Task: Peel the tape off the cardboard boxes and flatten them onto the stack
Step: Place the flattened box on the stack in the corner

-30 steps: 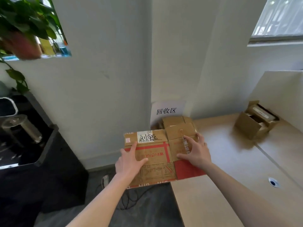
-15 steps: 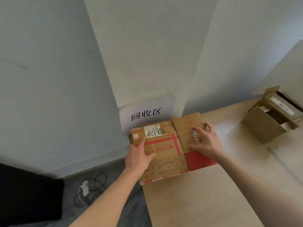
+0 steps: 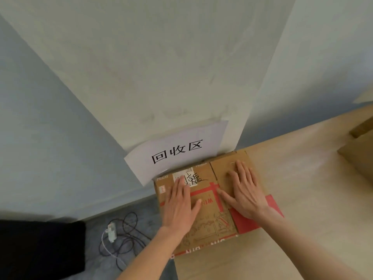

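Forearms reach in from the bottom edge, both bare, toward a flattened cardboard box [image 3: 212,217] lying at the left corner of a pale wooden tabletop [image 3: 302,199]. The left hand [image 3: 179,207] lies palm down on the left half of the cardboard, fingers straight and together, thumb spread to the right, fingertips covering part of a white shipping label [image 3: 186,178] with black handwriting. The right hand [image 3: 245,190] lies palm down on the right half, fingers straight and slightly spread, thumb pointing left along a red printed stripe. Neither hand grips anything; both press flat.

The cardboard is brown with red printing and a solid red panel near the right wrist. Its left edge overhangs the tabletop above the floor. More brown cardboard shows beneath its far right corner, so it rests on a stack.

On the grey floor to the left lies a tangle of dark cable with a white charger [image 3: 112,232], and further left a black object [image 3: 40,249].

Just behind the cardboard, a white paper sign [image 3: 177,152] with three black Chinese characters leans against a white wall pillar [image 3: 161,67]. At the far right edge, part of another brown cardboard box [image 3: 359,156] sits on the tabletop.
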A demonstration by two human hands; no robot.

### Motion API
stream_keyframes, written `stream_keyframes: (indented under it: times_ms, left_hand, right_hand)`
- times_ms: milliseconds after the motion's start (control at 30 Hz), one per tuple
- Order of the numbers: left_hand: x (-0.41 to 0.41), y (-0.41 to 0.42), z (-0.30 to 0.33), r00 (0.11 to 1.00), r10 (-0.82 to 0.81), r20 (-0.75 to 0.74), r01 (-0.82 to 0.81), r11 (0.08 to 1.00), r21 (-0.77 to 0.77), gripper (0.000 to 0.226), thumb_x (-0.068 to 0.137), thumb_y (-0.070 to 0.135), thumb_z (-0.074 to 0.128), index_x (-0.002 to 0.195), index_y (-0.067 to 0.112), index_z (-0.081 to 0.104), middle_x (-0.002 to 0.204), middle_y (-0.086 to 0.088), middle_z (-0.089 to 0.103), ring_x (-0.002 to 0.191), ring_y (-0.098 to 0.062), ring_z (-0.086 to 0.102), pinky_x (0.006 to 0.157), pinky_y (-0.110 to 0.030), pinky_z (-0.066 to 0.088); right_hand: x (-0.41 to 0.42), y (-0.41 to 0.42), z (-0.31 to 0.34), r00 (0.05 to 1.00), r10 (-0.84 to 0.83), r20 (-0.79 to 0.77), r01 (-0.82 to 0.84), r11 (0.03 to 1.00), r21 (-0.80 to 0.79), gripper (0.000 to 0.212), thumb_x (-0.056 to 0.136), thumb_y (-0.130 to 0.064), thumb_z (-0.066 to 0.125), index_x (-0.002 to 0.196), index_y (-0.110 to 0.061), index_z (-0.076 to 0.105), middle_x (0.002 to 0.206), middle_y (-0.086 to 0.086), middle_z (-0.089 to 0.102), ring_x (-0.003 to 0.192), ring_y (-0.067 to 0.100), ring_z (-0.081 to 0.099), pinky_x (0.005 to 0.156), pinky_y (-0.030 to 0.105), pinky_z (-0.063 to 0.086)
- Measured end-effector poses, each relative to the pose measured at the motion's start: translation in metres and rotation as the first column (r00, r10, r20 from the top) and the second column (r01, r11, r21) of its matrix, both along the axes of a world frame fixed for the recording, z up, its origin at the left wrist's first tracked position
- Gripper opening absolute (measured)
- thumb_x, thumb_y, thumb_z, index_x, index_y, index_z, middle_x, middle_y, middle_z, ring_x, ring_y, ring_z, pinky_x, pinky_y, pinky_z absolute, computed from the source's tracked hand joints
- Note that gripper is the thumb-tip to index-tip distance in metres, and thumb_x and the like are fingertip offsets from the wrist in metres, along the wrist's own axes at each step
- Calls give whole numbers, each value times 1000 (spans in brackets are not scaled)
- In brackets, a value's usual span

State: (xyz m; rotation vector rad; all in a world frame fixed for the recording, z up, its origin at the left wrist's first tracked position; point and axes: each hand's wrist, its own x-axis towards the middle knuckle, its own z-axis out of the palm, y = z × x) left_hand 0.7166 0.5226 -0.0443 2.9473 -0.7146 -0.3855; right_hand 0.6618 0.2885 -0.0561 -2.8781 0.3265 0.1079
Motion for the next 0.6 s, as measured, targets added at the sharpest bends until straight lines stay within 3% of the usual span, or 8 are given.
stream_keyframes:
  times_ms: [167, 233, 367, 600]
  left_hand:
    - [-2, -13, -21, 997, -50, 53, 47, 997, 58, 76, 100, 69, 10, 161, 26, 18, 167, -22, 10, 155, -39, 6, 121, -66, 8]
    - [-2, -13, -30, 994, -51, 94, 47, 998, 39, 75, 100, 69, 12, 162, 27, 20, 166, -24, 13, 155, -41, 9, 119, -69, 13]
    - [-1, -12, -37, 990, -74, 124, 70, 997, 35, 76, 100, 69, 16, 162, 25, 19, 169, -21, 1, 156, -39, 0, 118, -70, 11]
    - [-1, -11, -45, 983, -82, 166, 78, 996, 31, 77, 100, 69, 19, 162, 23, 20, 168, -22, 2, 156, -40, 3, 117, -71, 13]
  right_hand:
    - [3, 2, -21, 997, 23, 68, -22, 1000, -12, 64, 96, -75, 25, 155, -49, 25, 166, 19, 10, 156, 32, 5, 126, 47, 7]
    - [5, 1, -29, 992, 21, 123, -18, 1000, -24, 62, 96, -74, 31, 153, -50, 29, 165, 17, 14, 155, 32, 10, 126, 46, 7]
    - [5, -2, -37, 982, 24, 186, -17, 999, -38, 62, 94, -73, 35, 152, -48, 34, 164, 17, 18, 154, 33, 14, 125, 48, 13]
    - [3, 0, -42, 979, 21, 204, -7, 998, -68, 62, 95, -70, 35, 153, -48, 31, 165, 17, 16, 155, 33, 13, 124, 49, 15]
